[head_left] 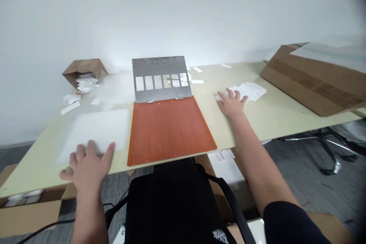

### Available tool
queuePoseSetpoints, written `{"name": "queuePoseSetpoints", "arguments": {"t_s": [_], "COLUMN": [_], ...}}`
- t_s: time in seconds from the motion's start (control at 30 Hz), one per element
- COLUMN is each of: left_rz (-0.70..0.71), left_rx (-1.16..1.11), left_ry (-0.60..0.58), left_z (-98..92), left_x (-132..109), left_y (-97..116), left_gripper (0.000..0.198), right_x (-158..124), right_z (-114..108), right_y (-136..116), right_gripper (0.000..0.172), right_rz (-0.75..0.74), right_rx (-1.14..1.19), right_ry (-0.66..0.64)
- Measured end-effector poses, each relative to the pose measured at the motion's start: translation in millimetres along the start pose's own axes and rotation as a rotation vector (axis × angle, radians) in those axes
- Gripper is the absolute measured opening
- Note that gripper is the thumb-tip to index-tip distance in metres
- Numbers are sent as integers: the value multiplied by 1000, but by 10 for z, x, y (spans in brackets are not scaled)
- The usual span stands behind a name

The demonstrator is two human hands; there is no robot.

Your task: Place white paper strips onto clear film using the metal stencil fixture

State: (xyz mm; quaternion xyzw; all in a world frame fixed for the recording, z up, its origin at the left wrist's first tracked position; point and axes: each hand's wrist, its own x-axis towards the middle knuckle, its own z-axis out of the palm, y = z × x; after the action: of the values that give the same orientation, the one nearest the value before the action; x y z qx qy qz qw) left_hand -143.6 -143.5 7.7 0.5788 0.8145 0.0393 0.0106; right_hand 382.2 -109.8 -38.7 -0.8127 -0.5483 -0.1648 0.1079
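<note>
With fingers spread, my left hand is at the near edge of a stack of translucent white sheets on the left of the table. My right hand has its fingers apart over a loose pile of white paper pieces, touching its left end. Between my hands lies an orange-red board with raised side rims. Hinged to its far edge, a grey metal frame with several rectangular windows stands tilted back. White shows through some windows.
A cardboard box on its side spills white pieces at the back left. A large carton occupies the right end of the table. White strips lie behind the frame. Boxes stand below.
</note>
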Motion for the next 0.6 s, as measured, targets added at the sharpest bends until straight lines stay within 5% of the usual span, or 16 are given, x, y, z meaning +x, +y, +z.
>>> {"name": "queuePoseSetpoints", "arguments": {"t_s": [0.6], "left_rz": [-10], "left_rx": [-168], "left_ry": [166], "left_z": [138], "left_x": [-58], "left_y": [-68], "left_gripper": [67], "right_x": [249], "right_z": [66], "right_y": [386], "right_gripper": [25], "right_rz": [-31], "right_rx": [-1], "right_ry": [9]}}
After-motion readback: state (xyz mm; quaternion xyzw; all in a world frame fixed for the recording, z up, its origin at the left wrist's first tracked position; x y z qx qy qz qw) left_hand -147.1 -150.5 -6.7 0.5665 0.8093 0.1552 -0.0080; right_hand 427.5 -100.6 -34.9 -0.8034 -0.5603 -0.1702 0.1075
